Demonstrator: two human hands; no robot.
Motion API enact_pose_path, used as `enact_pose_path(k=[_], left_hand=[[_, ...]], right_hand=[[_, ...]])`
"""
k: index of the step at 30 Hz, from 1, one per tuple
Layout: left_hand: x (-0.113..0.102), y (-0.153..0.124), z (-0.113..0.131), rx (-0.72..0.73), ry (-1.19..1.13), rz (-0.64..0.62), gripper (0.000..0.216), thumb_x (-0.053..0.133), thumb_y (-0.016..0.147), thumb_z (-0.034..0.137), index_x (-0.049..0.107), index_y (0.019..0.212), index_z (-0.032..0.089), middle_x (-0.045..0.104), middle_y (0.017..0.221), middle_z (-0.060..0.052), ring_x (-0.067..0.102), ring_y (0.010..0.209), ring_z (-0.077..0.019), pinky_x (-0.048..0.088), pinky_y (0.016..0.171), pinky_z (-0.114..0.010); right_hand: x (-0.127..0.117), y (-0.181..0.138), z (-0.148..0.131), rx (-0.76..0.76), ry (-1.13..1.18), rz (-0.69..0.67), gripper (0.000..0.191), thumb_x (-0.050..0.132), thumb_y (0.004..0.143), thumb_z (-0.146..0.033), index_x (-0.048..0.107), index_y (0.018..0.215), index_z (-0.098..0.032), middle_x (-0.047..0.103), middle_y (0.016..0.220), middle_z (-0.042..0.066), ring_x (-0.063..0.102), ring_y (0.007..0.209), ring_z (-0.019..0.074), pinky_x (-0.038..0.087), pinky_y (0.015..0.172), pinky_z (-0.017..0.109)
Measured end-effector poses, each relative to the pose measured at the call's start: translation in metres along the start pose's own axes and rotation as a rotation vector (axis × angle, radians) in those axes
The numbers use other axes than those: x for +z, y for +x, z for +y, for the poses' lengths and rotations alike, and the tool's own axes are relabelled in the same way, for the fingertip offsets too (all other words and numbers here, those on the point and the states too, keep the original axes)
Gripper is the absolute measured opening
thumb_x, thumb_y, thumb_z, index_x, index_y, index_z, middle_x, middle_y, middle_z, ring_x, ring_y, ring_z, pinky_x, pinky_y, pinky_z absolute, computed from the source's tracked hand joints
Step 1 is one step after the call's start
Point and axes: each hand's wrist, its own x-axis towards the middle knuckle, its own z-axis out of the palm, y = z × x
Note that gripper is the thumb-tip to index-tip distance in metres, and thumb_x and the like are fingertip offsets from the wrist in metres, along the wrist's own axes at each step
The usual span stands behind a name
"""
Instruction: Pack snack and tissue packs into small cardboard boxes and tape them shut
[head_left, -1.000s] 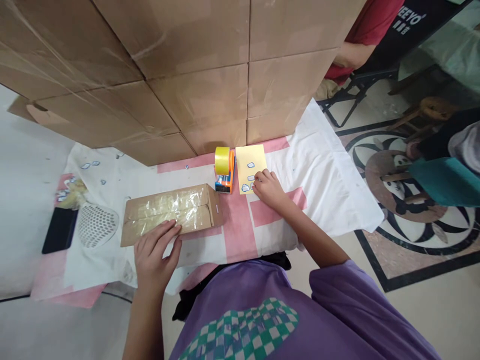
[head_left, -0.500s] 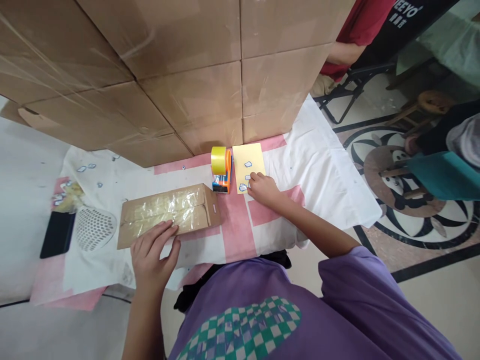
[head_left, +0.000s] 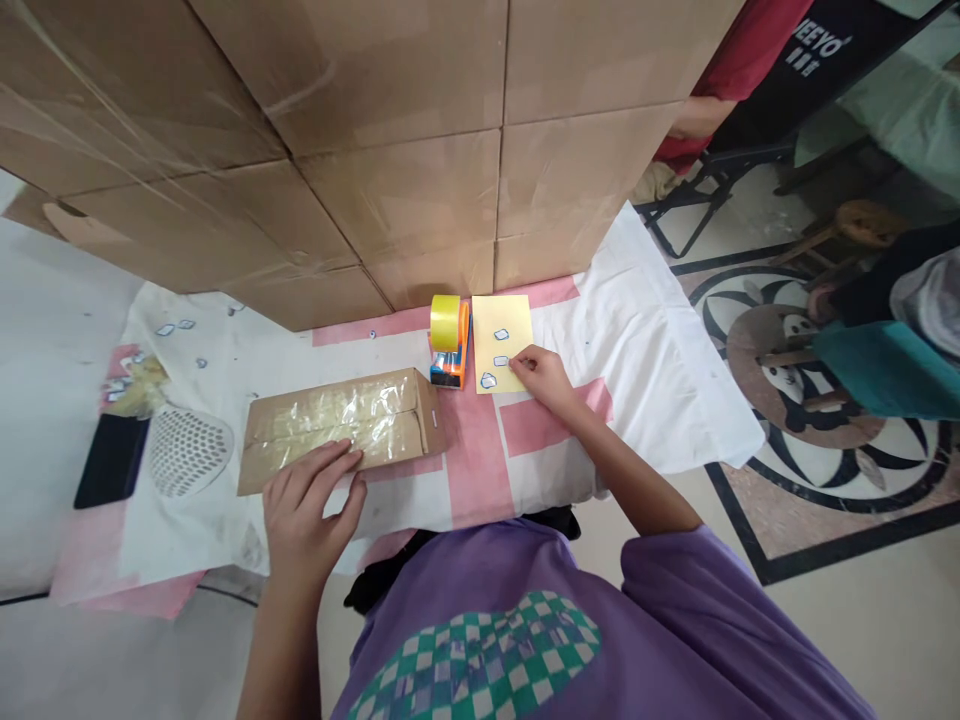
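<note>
A flat brown cardboard box (head_left: pixel 337 425) sealed with clear tape lies on the white and pink cloth. My left hand (head_left: pixel 307 510) rests with spread fingers on its near edge. To the right lies a yellow sheet (head_left: pixel 501 340) carrying a few small white stickers. My right hand (head_left: pixel 541 376) has its fingertips pinched at the middle sticker on that sheet. Between box and sheet stands an orange and blue tape dispenser (head_left: pixel 448 340) with a yellow roll.
A wall of stacked cardboard boxes (head_left: pixel 375 150) rises behind the cloth. At the left lie a white perforated object (head_left: pixel 187 450), a black phone (head_left: pixel 109 460) and loose stickers. A person in red sits on a folding chair (head_left: pixel 720 160) at the upper right.
My right hand has shifted slightly up the yellow sheet, from the lowest sticker to the middle one. My left hand stays on the box.
</note>
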Motion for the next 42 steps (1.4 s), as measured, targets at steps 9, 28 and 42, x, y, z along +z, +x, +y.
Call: enact_pose_path(k=[9, 28, 42], left_hand=[[-0.006, 0.035, 0.069, -0.055, -0.356, -0.008, 0.03, 0.07, 0.092, 0.011, 0.068, 0.12, 0.023, 0.073, 0.086, -0.001, 0.067, 0.075, -0.0157, 0.052, 0.074, -0.031], [-0.002, 0.031, 0.095, -0.153, -0.577, -0.195, 0.011, 0.067, 0.095, 0.011, 0.072, 0.098, 0.02, 0.072, 0.081, -0.001, 0.066, 0.072, -0.0121, 0.052, 0.069, -0.024], [0.002, 0.033, 0.088, -0.5, -0.605, -0.345, 0.016, 0.068, 0.093, 0.028, 0.073, 0.081, 0.02, 0.067, 0.066, 0.002, 0.055, 0.056, -0.0096, 0.043, 0.055, -0.022]], right_hand=[[-0.005, -0.082, -0.087, -0.158, 0.958, -0.162, 0.026, 0.073, 0.094, -0.044, 0.072, 0.083, -0.02, 0.071, 0.086, 0.004, 0.063, 0.077, 0.0145, 0.051, 0.07, 0.029], [0.018, -0.124, -0.101, -0.784, 0.386, 0.224, 0.025, 0.063, 0.095, -0.013, 0.067, 0.117, -0.023, 0.073, 0.09, 0.007, 0.067, 0.077, 0.0187, 0.06, 0.068, 0.033], [0.035, -0.128, -0.091, -0.762, 0.158, 0.307, 0.026, 0.064, 0.096, -0.015, 0.069, 0.121, -0.023, 0.074, 0.1, 0.01, 0.07, 0.087, 0.0215, 0.061, 0.071, 0.036]])
